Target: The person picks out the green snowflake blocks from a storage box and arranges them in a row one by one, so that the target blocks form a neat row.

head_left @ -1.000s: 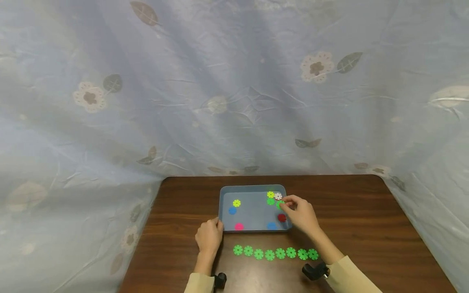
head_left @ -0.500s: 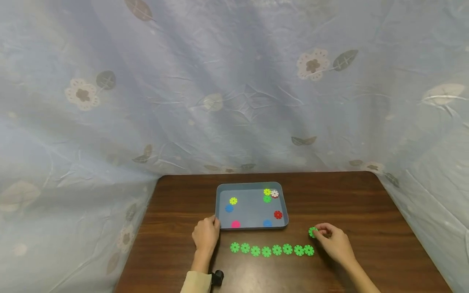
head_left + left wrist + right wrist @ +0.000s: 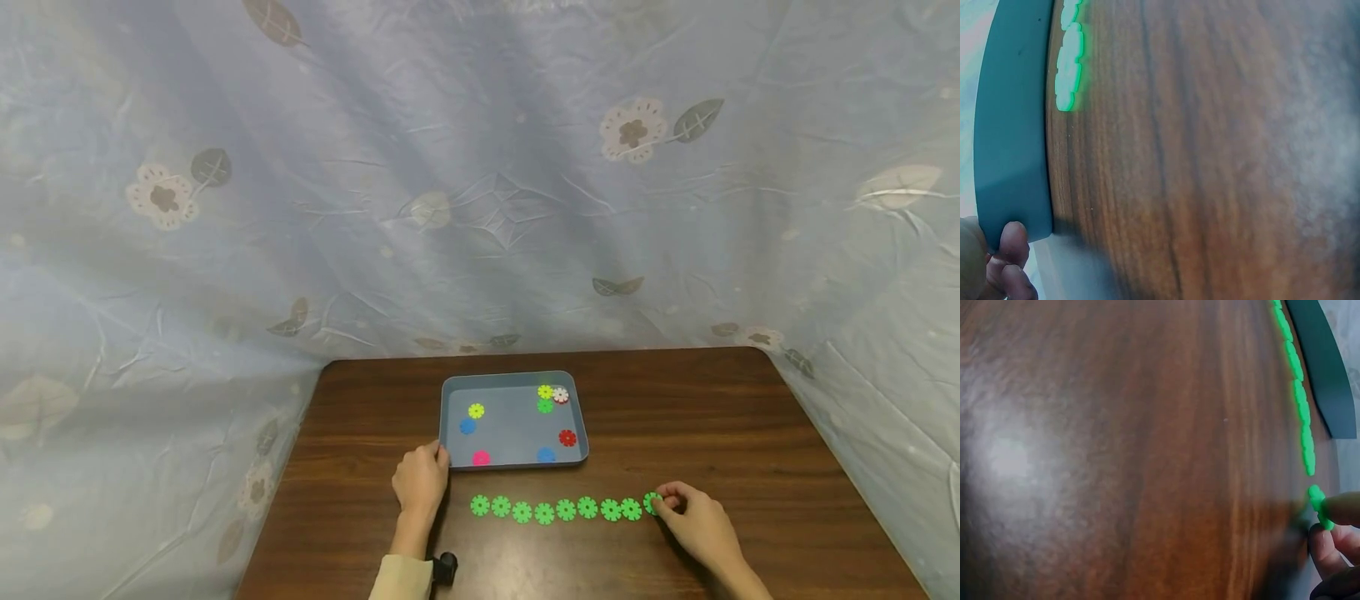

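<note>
My right hand [image 3: 699,523] pinches a green notched plastic disc [image 3: 650,502] between thumb and fingers, at the right end of a wavy row of several green discs [image 3: 566,509] on the table. In the right wrist view the pinched disc [image 3: 1318,501] is tilted, a small gap from its neighbour. My left hand [image 3: 421,481] grips the front left corner of a shallow grey-blue tray [image 3: 510,425]; its fingertips [image 3: 1015,237] show at the tray's corner in the left wrist view. One green disc [image 3: 545,406] lies inside the tray.
Inside the tray are also yellow discs [image 3: 476,411], blue discs [image 3: 467,427], a pink disc [image 3: 481,458], a red disc [image 3: 567,438] and a white disc [image 3: 560,394] over another red one. A patterned curtain [image 3: 480,208] hangs behind the dark wooden table [image 3: 750,433].
My right hand has taken a green disc from the tray's right side and brought it forward to the row's right end. My left hand stays at the tray's corner.
</note>
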A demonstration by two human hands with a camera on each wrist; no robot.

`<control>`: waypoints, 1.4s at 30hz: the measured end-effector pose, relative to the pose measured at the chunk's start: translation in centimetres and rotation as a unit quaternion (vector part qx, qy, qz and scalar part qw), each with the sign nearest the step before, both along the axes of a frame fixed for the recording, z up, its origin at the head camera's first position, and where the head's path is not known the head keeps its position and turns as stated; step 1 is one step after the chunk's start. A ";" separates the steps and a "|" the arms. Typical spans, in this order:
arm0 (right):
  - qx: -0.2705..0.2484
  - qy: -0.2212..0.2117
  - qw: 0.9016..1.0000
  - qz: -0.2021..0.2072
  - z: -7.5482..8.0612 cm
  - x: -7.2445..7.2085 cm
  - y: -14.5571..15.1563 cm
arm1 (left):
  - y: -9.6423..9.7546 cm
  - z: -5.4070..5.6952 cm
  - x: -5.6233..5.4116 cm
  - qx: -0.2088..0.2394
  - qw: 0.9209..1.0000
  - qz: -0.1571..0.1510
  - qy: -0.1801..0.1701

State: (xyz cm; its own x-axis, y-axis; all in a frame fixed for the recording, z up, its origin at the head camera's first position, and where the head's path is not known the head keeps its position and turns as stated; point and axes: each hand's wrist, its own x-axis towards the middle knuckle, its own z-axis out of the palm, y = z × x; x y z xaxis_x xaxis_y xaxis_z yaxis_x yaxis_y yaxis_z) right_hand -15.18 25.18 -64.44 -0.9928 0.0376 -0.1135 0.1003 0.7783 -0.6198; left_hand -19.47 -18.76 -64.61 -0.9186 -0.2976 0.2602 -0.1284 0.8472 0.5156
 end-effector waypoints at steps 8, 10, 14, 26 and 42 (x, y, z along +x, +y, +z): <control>0.024 0.018 1.000 0.002 0.0 -0.5 -0.3 | -0.2 0.3 -0.2 0.002 1.000 0.003 -0.003; 0.024 0.030 0.999 0.001 0.1 -0.7 -0.4 | -0.3 0.3 -0.3 0.003 1.000 0.004 -0.004; 0.009 0.056 0.998 0.000 0.5 -1.6 -1.0 | -0.5 0.3 -0.4 0.003 1.000 0.004 -0.004; -0.056 0.111 0.992 0.001 3.1 -7.1 -8.5 | -0.6 0.0 -0.1 0.005 1.000 0.003 0.006; -0.100 0.089 0.990 -0.030 2.5 -14.1 -18.5 | 0.2 0.0 0.1 0.005 1.000 -0.001 0.009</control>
